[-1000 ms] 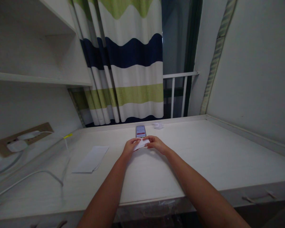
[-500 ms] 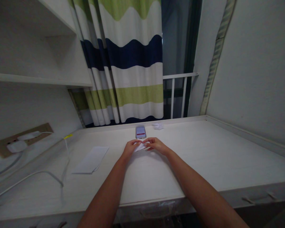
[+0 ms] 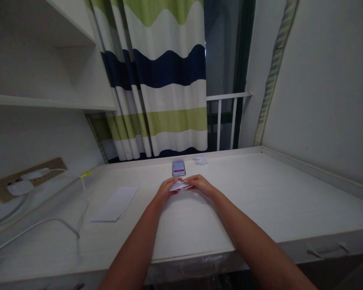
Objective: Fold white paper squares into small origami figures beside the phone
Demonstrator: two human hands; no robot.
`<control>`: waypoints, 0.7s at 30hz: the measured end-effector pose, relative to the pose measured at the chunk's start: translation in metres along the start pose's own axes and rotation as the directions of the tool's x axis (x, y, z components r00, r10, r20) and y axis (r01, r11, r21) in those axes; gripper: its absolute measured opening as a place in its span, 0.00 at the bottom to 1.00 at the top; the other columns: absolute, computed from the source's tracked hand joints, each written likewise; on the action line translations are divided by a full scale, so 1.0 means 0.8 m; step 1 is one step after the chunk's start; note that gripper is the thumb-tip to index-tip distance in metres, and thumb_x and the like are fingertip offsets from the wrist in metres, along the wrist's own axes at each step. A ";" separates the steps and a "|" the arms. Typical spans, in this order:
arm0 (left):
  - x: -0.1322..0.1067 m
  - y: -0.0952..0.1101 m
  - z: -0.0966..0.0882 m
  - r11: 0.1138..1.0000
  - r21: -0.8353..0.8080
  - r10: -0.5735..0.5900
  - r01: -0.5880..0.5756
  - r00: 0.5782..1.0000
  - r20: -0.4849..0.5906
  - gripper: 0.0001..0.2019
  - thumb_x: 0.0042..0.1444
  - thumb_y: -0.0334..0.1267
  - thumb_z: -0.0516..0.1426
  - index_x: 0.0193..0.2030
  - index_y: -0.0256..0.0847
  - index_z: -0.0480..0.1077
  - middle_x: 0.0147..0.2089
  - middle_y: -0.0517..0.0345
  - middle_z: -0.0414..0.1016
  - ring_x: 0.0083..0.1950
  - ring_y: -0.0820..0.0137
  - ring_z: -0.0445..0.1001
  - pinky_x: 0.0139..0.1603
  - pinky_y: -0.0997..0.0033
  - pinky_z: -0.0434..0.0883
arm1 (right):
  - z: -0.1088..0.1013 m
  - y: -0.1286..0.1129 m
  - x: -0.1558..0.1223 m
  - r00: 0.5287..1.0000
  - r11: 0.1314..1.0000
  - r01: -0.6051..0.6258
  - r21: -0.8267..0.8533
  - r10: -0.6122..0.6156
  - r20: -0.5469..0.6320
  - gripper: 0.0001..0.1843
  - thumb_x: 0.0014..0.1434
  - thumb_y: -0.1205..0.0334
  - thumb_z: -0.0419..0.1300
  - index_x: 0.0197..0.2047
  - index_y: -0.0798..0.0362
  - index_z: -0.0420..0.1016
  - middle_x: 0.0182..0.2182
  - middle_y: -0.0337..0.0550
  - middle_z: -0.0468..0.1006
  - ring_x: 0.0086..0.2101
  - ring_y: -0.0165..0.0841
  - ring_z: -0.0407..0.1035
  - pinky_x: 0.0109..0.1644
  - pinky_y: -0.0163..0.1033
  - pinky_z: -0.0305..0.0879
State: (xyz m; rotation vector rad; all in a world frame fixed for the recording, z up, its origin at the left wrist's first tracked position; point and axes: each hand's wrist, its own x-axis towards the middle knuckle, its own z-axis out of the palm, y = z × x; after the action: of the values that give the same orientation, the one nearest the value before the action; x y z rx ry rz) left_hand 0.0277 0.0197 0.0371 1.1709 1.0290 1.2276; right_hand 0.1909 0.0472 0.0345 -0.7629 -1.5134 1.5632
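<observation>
Between my two hands is a small folded piece of white paper (image 3: 178, 185), held just above the desk. My left hand (image 3: 165, 190) grips its left side, fingers closed on the edge. On the right side, my right hand (image 3: 199, 183) pinches the paper between thumb and fingers. Right behind the hands a phone (image 3: 178, 168) lies face up with its screen lit. A crumpled or folded bit of white paper (image 3: 201, 160) rests to the phone's right. The fine folds of the held paper are too small to make out.
A small stack of white sheets (image 3: 115, 204) lies on the desk (image 3: 260, 193) at left. White cables (image 3: 57, 219) run along the left side from a power strip (image 3: 27, 181). A striped curtain (image 3: 174, 96) hangs behind the desk, with a shelf (image 3: 51, 100) at upper left.
The paper between my hands has turned to lie flatter, and the left fingers now show beneath it. Both hands stay in nearly the same place; the view has shifted slightly.
</observation>
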 end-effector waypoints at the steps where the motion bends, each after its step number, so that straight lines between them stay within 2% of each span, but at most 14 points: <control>1: 0.001 0.000 -0.001 1.000 -0.015 0.009 -0.008 1.000 0.013 0.17 0.39 0.45 0.60 0.35 0.37 0.73 0.37 0.51 0.74 0.30 0.72 0.70 0.27 0.76 0.64 | -0.001 0.000 0.000 1.000 1.000 0.001 0.016 0.000 -0.020 0.16 0.39 0.56 0.65 0.31 0.59 0.77 0.30 0.47 0.77 0.30 0.30 0.70 0.36 0.35 0.65; 4: 0.003 0.000 -0.003 0.999 -0.009 0.036 -0.036 0.998 0.055 0.19 0.38 0.44 0.61 0.38 0.38 0.72 0.36 0.52 0.73 0.28 0.74 0.70 0.28 0.74 0.65 | -0.005 0.000 0.001 0.997 0.998 0.009 0.064 -0.004 -0.076 0.15 0.41 0.58 0.64 0.32 0.59 0.76 0.31 0.48 0.77 0.30 0.29 0.70 0.36 0.34 0.66; 7: 0.004 0.000 -0.004 0.998 0.027 0.054 -0.056 0.996 0.066 0.20 0.35 0.40 0.63 0.39 0.38 0.72 0.35 0.53 0.74 0.29 0.73 0.71 0.30 0.74 0.66 | -0.007 0.000 0.002 0.997 0.995 0.014 0.101 -0.007 -0.072 0.13 0.44 0.60 0.63 0.33 0.59 0.76 0.32 0.49 0.77 0.31 0.29 0.71 0.36 0.34 0.66; 15: 0.011 -0.006 -0.008 0.997 0.007 0.075 -0.075 0.997 -0.020 0.17 0.39 0.43 0.61 0.32 0.31 0.72 0.31 0.49 0.75 0.27 0.71 0.72 0.29 0.73 0.67 | -0.013 -0.003 0.001 1.000 0.989 -0.004 0.147 0.002 0.019 0.12 0.47 0.61 0.61 0.34 0.59 0.75 0.33 0.49 0.77 0.31 0.30 0.72 0.36 0.34 0.68; 21: 0.013 -0.007 -0.009 0.995 -0.037 0.087 -0.089 0.995 -0.050 0.14 0.41 0.41 0.61 0.31 0.30 0.72 0.31 0.49 0.75 0.27 0.72 0.72 0.28 0.74 0.68 | -0.014 -0.004 0.002 1.000 0.990 -0.003 0.140 0.006 -0.018 0.13 0.46 0.60 0.62 0.32 0.61 0.75 0.31 0.50 0.77 0.30 0.31 0.72 0.37 0.34 0.68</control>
State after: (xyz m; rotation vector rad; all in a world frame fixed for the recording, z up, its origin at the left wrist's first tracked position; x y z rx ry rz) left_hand 0.0219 0.0306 0.0309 1.1720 0.9930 1.3453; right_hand 0.2002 0.0542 0.0368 -0.6990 -1.3739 1.6421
